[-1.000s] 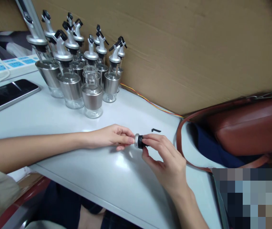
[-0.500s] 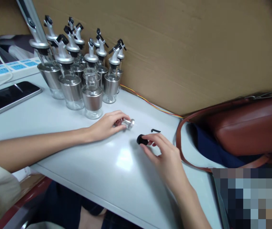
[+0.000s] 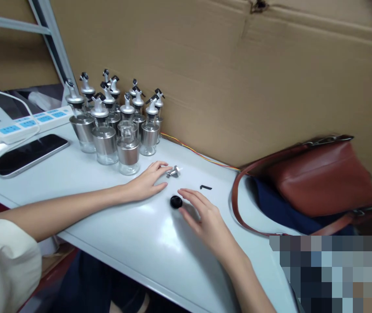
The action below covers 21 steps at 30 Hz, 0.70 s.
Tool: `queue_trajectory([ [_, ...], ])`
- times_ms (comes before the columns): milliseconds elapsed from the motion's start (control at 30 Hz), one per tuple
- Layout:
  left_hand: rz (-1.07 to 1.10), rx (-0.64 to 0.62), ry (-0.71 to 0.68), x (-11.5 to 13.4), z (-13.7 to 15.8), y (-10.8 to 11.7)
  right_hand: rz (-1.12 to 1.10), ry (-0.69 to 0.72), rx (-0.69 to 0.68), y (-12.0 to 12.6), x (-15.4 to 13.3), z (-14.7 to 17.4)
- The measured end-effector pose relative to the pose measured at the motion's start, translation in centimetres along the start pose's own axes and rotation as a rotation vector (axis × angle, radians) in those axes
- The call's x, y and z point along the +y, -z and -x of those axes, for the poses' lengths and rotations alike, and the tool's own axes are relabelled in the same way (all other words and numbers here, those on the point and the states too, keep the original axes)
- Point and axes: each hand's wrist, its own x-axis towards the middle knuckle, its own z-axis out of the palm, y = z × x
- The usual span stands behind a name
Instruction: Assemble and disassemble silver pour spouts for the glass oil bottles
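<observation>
My left hand (image 3: 149, 182) rests on the table with its fingers stretched out and the thumb apart. Just past its fingertips lies a silver pourer spout (image 3: 173, 172) on its side. A round black stopper (image 3: 175, 201) sits on the table to the left of my right hand (image 3: 202, 213). That hand is open, thumb and fingers apart, with the fingertips very close to the stopper; whether they touch it I cannot tell. Beyond the right hand lies a small black flip lever (image 3: 206, 187). An uncapped glass bottle (image 3: 129, 152) with a metal band stands behind my left hand.
Several similar bottles (image 3: 104, 141) with pourers crowd the back left of the table. Left of them are a phone (image 3: 27, 154) and a power strip (image 3: 32, 124) with white cables. A brown bag (image 3: 326, 178) lies on the right, its strap looping over the table. Cardboard (image 3: 205, 87) stands behind.
My left hand has let go of the spout, which now lies on the table. My right fingers have opened off the black stopper. The view has shifted, so the bottles appear lower.
</observation>
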Motion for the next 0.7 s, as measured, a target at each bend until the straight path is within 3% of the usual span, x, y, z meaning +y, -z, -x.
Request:
queue_trajectory([
  [133, -0.008, 0.089, -0.061, 0.9, 0.2, 0.5, 0.053, 0.09, 0.165, 0.7, -0.1, -0.2],
  [233, -0.113, 0.26, -0.211, 2.5, 0.6, 2.0, 0.048, 0.123, 0.265, 1.2, -0.3, -0.3],
  [300, -0.199, 0.479, -0.322, 3.3, 1.0, 3.7, 0.048, 0.132, 0.3, 1.4, -0.4, -0.3],
  [400, -0.3, 0.918, -0.419, 3.1, 1.8, 7.1, 0.072, 0.149, 0.325, 1.5, -0.2, -0.3],
  [467, -0.243, 1.208, -0.335, 1.9, 2.3, 9.5, 0.069, 0.149, 0.328, 1.4, 0.0, -0.4],
  [500, -0.166, 1.287, -0.254, 1.0, 2.4, 10.5, 0.058, 0.146, 0.328, 1.3, 0.1, -0.4],
  [600, 0.144, 1.14, 0.008, -1.8, 2.5, 12.4, 0.022, 0.128, 0.323, 1.1, 0.5, -0.5],
  [700, 0.296, 1.003, 0.136, -3.8, 2.3, 12.6, 0.004, 0.09, 0.309, 1.2, 0.6, -0.4],
])
